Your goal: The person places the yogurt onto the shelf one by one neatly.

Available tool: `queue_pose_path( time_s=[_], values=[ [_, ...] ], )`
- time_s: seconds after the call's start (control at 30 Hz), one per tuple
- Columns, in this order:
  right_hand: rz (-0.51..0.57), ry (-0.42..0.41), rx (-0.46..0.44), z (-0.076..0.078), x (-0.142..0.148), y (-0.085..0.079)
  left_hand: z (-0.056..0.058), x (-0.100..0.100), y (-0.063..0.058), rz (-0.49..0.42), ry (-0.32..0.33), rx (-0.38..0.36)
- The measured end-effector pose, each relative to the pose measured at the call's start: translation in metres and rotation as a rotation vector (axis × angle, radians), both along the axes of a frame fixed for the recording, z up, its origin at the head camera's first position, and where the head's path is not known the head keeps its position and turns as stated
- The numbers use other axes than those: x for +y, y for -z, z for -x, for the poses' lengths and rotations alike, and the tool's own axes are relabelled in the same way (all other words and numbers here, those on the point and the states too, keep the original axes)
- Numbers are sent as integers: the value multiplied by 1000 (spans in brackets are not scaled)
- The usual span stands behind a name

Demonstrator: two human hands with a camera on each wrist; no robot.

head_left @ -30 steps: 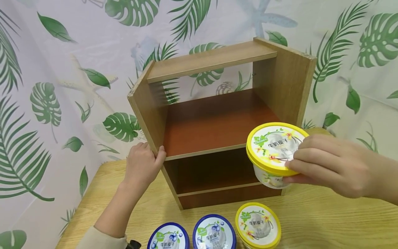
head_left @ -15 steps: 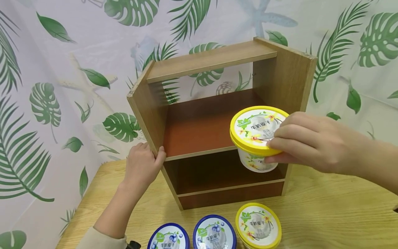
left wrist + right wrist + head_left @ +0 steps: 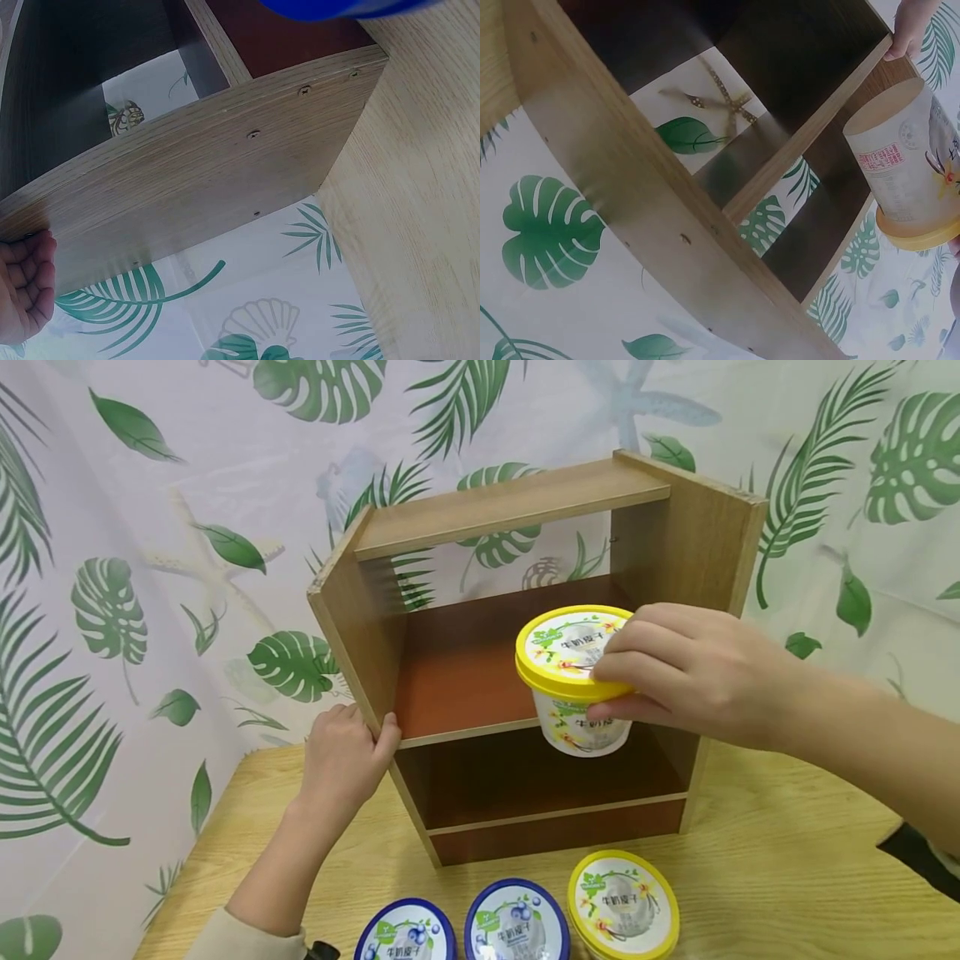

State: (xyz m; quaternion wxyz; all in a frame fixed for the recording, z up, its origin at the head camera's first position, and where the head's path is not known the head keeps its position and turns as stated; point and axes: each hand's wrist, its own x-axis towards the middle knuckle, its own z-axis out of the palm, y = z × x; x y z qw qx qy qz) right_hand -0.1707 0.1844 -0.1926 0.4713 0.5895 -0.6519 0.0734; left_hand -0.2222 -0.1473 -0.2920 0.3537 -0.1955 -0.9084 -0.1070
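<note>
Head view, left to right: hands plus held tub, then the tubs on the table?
Upper row: left hand → held yellow-lidded tub → right hand.
Table row: left blue-lidded blueberry tub → right blue-lidded blueberry tub → standing yellow-lidded tub.

A pale wood-grain tabletop [image 3: 795, 852] spreads out before me. Three round tubs sit on it side by side: a left blue-rimmed tub [image 3: 407, 933] and a middle blue-rimmed tub [image 3: 517, 920], their white lids printed with blueberries, then a yellow-rimmed tub [image 3: 623, 902] decorated with flowers. Beyond hangs a whitish backdrop [image 3: 202, 485] patterned with green palm fronds, split leaves and faint starfish [image 3: 630, 400].
</note>
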Motion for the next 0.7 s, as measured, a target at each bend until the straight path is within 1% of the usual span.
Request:
queue_pose_path(
  time_s=[0.23,0.47,0.6,0.7],
  values=[
    [-37,11,14,13,-9,2,0,0,-1,2,1,-1],
    [-42,15,29,23,-19,6,0,-1,-2,-1,2,-12],
    [-52,32,24,26,-24,9,0,-1,-1,2,-7,-28],
    [-56,40,3,28,-27,10,0,-1,-1,5,-8,-33]
  ],
)
